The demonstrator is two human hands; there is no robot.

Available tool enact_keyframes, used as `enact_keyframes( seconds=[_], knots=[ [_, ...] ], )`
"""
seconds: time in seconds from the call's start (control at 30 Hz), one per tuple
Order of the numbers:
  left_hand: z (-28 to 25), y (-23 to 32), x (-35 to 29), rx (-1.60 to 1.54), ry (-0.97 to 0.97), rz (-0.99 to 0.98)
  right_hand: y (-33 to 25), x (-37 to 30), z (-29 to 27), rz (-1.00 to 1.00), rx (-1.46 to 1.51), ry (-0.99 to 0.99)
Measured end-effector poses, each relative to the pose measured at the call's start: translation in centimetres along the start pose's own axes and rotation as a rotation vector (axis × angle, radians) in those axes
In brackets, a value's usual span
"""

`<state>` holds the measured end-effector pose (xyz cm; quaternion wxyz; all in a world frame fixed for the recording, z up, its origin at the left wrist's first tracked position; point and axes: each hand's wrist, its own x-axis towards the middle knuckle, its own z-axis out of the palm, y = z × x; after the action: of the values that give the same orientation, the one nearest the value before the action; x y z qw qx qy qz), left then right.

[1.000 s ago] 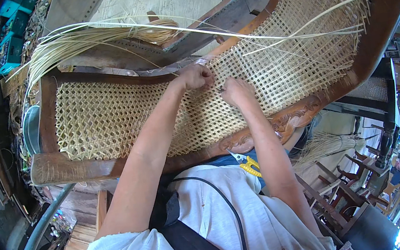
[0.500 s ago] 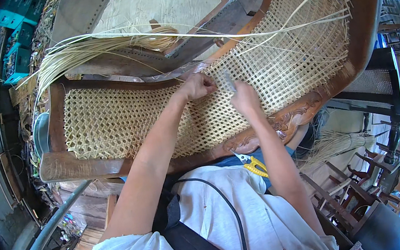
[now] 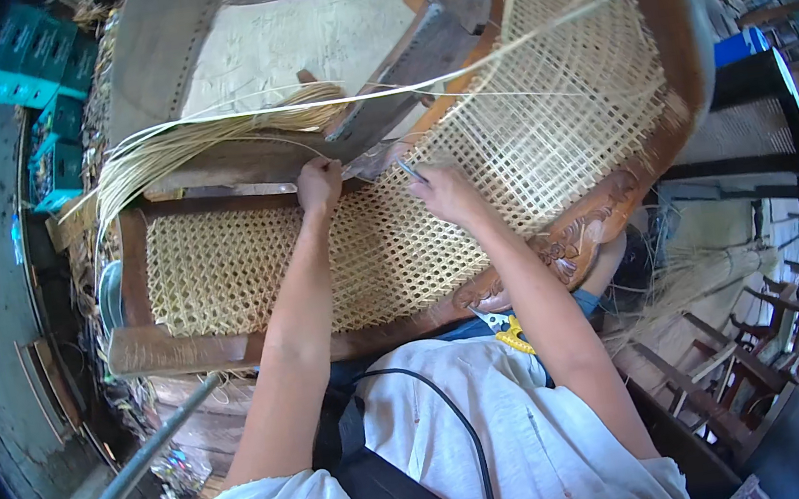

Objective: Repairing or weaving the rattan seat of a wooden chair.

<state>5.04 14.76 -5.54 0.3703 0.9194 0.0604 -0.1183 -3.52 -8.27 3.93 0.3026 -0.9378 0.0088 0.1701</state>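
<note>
A carved wooden chair frame with a woven cane panel [image 3: 230, 262] lies across in front of me. My left hand [image 3: 319, 187] is closed at the panel's far edge, by the dark wooden rail, and a thin cane strand [image 3: 289, 141] runs to its fingers. Over the woven cane to its right, my right hand [image 3: 448, 193] grips a slim grey metal tool [image 3: 412, 171], its tip pointing up and left. The tool's lower part is hidden in the fist. Long loose strands [image 3: 495, 57] stretch over the right side of the panel.
A bundle of cane strands [image 3: 175, 156] rests on another wooden frame [image 3: 237, 165] beyond the panel. Yellow-handled snips [image 3: 512, 336] lie against my lap. A metal pipe [image 3: 145, 465] slants at lower left. Teal crates [image 3: 57, 173] stand far left, wooden chairs [image 3: 728, 368] at right.
My left hand has moved left to the panel's far edge. The right hand with the metal tool has lifted from where it worked and moved left too. The whole view has shifted slightly.
</note>
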Motion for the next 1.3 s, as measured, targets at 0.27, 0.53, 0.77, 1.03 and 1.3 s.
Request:
enact_keyframes(
  seconds=[0.27,0.53,0.77,1.03,1.3],
  knots=[
    [-0.6,-2.2,1.8,-0.846,-0.136,-0.259,-0.8,-5.5,-7.1,0.227,-0.177,-0.273],
    [0.2,-2.4,1.0,-0.919,-0.295,-0.343,3.8,-14.6,-17.1,0.277,-0.252,-0.039],
    [-3.7,10.4,-5.6,0.069,-0.690,-0.200,5.7,-16.1,-16.7,0.226,0.215,0.164],
    [-1.0,20.1,-9.6,-0.674,-1.023,0.531,-0.3,-15.6,-14.7,0.066,0.813,0.327],
    [0.2,8.6,0.6,-0.011,-0.474,0.547,-1.3,-8.2,-4.2,0.277,-0.293,0.046]
  ],
)
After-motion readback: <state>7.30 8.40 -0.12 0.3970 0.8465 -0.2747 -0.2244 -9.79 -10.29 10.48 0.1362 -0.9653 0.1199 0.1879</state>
